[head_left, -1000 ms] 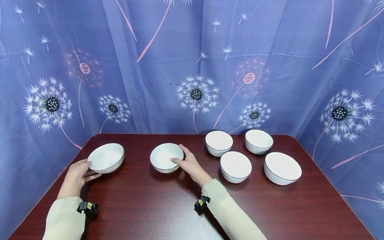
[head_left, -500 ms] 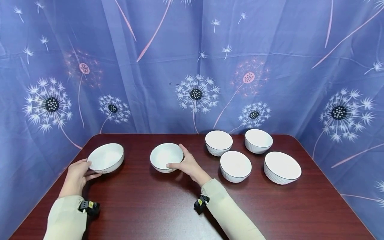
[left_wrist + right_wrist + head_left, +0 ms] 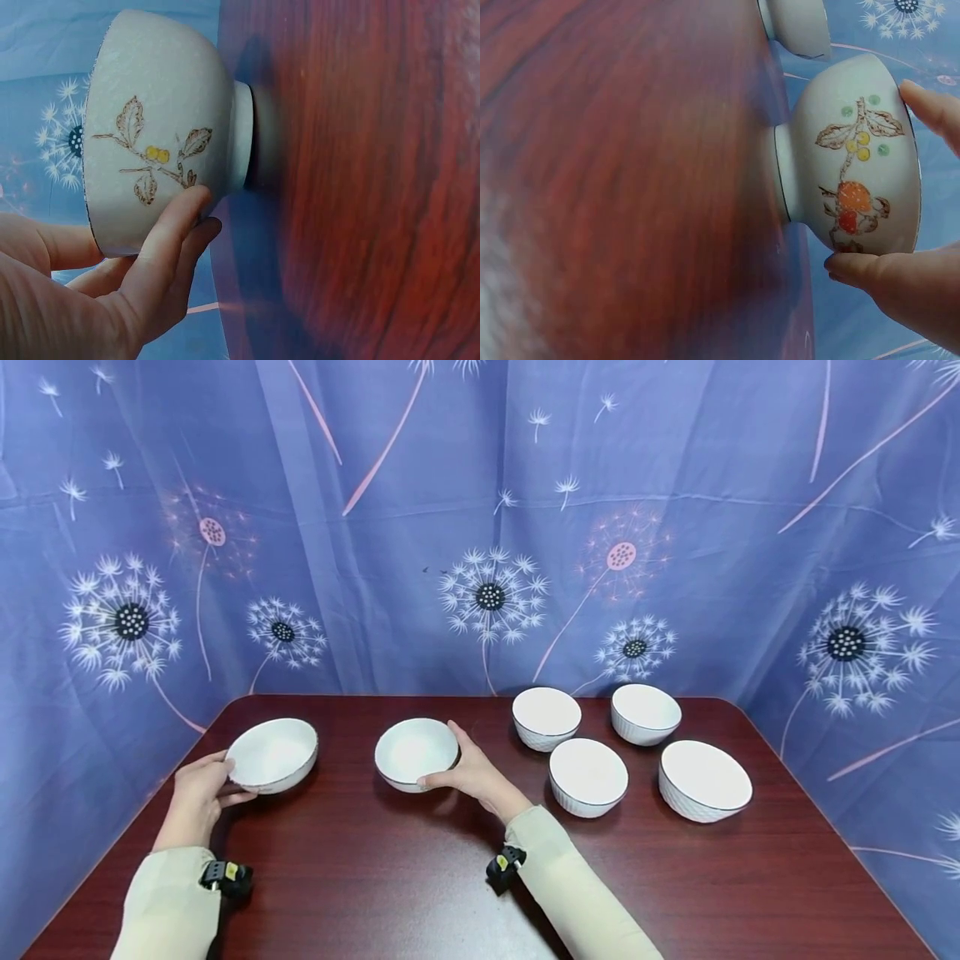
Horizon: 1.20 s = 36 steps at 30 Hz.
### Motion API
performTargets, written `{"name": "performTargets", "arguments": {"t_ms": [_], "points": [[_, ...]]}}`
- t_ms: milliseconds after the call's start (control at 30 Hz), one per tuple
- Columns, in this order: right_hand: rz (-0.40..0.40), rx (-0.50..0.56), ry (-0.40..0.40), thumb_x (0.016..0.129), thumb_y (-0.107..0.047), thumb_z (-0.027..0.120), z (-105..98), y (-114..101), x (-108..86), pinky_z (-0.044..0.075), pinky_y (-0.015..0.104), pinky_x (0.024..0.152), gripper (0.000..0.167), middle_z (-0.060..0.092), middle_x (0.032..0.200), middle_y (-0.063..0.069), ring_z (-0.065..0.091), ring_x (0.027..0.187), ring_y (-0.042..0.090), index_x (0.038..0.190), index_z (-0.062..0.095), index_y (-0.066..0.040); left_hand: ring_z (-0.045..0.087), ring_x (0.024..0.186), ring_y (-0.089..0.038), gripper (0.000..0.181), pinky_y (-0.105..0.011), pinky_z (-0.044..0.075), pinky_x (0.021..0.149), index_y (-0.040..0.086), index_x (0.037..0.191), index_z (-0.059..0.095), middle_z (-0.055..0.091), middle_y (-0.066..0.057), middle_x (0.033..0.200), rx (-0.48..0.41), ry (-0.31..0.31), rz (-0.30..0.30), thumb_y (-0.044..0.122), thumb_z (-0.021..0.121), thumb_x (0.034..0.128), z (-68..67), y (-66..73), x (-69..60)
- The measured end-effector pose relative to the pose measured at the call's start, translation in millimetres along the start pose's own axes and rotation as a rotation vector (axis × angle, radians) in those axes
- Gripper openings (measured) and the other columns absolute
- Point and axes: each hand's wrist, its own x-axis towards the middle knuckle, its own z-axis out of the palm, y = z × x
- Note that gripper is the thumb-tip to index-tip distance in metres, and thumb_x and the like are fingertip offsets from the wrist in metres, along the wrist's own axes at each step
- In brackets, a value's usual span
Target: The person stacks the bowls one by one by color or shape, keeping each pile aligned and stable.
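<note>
At the table's left side, my left hand (image 3: 201,791) holds a white bowl (image 3: 273,756) by its near left side. In the left wrist view this bowl (image 3: 161,90) shows brown leaves and yellow berries, with fingertips (image 3: 196,201) against its lower wall. Its foot is at or just above the tabletop; I cannot tell which. Left of centre, my right hand (image 3: 474,774) grips a smaller white bowl (image 3: 414,753) by its right side. The right wrist view shows orange and red fruit painted on the smaller bowl (image 3: 847,157), with thumb and fingers spread around its wall. Both bowls are upright.
Several white bowls with ribbed or textured walls stand at the right: a back left one (image 3: 547,718), a back right one (image 3: 646,714), a front one (image 3: 588,777) and a larger one (image 3: 705,781). A blue dandelion curtain (image 3: 405,610) surrounds the dark red table (image 3: 360,885).
My left hand and its bowl have shifted slightly right. My right thumb has moved from over the smaller bowl's inside to its near edge; that bowl has stayed in place.
</note>
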Motion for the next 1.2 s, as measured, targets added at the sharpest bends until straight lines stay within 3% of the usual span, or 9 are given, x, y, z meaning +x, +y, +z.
{"name": "performTargets", "arguments": {"t_ms": [167, 367, 467, 533, 633, 900, 1000, 1067, 1200], "points": [[0.001, -0.001, -0.02, 0.067, -0.008, 0.084, -3.5, -1.1, -0.1, 0.022, 0.048, 0.114, 0.111, 0.026, 0.154, 0.016, 0.028, 0.138, 0.031, 0.154, 0.016, -0.007, 0.064, 0.054, -0.012, 0.052, -0.037, 0.058, 0.057, -0.013, 0.146, 0.021, 0.057, -0.005, 0.084, 0.023, 0.009, 0.009, 0.003, 0.034, 0.0987, 7.4, 1.1, -0.1], [0.0, -0.011, -0.033, 0.067, -0.008, 0.086, -4.6, -2.1, -0.3, 0.022, 0.049, 0.114, 0.112, 0.025, 0.155, 0.014, 0.025, 0.14, 0.03, 0.154, 0.016, -0.008, 0.064, 0.053, -0.012, 0.052, -0.038, 0.058, 0.058, -0.011, 0.147, 0.022, 0.055, 0.002, 0.076, 0.011, 0.012, 0.014, 0.003, 0.035, 0.0986, 13.8, 2.3, -0.7], [-0.003, -0.014, -0.032, 0.067, -0.008, 0.086, -5.2, -2.2, 0.1, 0.021, 0.049, 0.114, 0.112, 0.026, 0.155, 0.014, 0.024, 0.14, 0.03, 0.154, 0.017, -0.008, 0.064, 0.054, -0.012, 0.052, -0.038, 0.058, 0.059, -0.01, 0.148, 0.021, 0.057, -0.02, 0.098, 0.003, 0.01, 0.017, 0.004, 0.035, 0.099, 18.4, 4.3, -1.7], [-0.005, -0.015, -0.033, 0.067, -0.007, 0.086, -5.8, -2.7, -0.3, 0.022, 0.049, 0.114, 0.111, 0.026, 0.155, 0.014, 0.024, 0.14, 0.03, 0.154, 0.017, -0.007, 0.064, 0.056, -0.011, 0.053, -0.037, 0.058, 0.059, -0.008, 0.148, 0.02, 0.046, -0.033, 0.121, -0.002, 0.002, 0.018, 0.004, 0.034, 0.0993, 21.5, 5.3, -2.6], [-0.003, -0.021, -0.035, 0.067, -0.008, 0.086, -6.5, -3.6, -1.5, 0.022, 0.048, 0.114, 0.111, 0.026, 0.154, 0.014, 0.025, 0.14, 0.03, 0.154, 0.017, -0.007, 0.064, 0.057, -0.01, 0.053, -0.037, 0.058, 0.06, -0.007, 0.149, 0.019, 0.028, -0.033, 0.141, -0.014, -0.017, 0.024, 0.005, 0.034, 0.0996, 26.1, 6.7, -5.2], [0.011, -0.021, -0.034, 0.068, -0.009, 0.086, -7.1, -3.3, -1.8, 0.021, 0.048, 0.114, 0.111, 0.026, 0.155, 0.015, 0.024, 0.141, 0.029, 0.154, 0.017, -0.008, 0.064, 0.059, -0.009, 0.053, -0.036, 0.058, 0.062, -0.006, 0.149, 0.02, 0.026, -0.032, 0.144, -0.046, -0.073, 0.056, 0.005, 0.037, 0.1001, 39.6, 12.4, -8.0], [0.005, -0.03, -0.032, 0.068, -0.009, 0.086, -6.9, -3.1, -1.4, 0.02, 0.049, 0.114, 0.11, 0.026, 0.154, 0.015, 0.023, 0.141, 0.029, 0.154, 0.017, -0.008, 0.065, 0.059, -0.009, 0.052, -0.035, 0.058, 0.062, -0.004, 0.149, 0.024, 0.042, -0.03, 0.132, -0.047, -0.073, 0.054, 0.005, 0.04, 0.1001, 45.9, 16.1, -10.0], [0.0, -0.035, -0.031, 0.069, -0.008, 0.085, -6.5, -3.6, -1.9, 0.019, 0.049, 0.114, 0.109, 0.026, 0.154, 0.016, 0.023, 0.141, 0.03, 0.154, 0.017, -0.008, 0.065, 0.059, -0.01, 0.052, -0.035, 0.058, 0.061, -0.004, 0.149, 0.026, 0.057, -0.02, 0.111, -0.054, -0.074, 0.06, 0.005, 0.043, 0.0997, 49.4, 18.7, -11.7], [-0.005, -0.036, -0.033, 0.07, -0.007, 0.085, -6.3, -4.0, -2.5, 0.018, 0.051, 0.114, 0.109, 0.026, 0.155, 0.016, 0.022, 0.142, 0.031, 0.154, 0.016, -0.008, 0.066, 0.059, -0.011, 0.052, -0.035, 0.058, 0.06, -0.005, 0.147, 0.029, 0.06, 0.004, 0.085, -0.071, -0.077, 0.083, 0.004, 0.045, 0.0989, 57.0, 23.5, -15.7]]}}
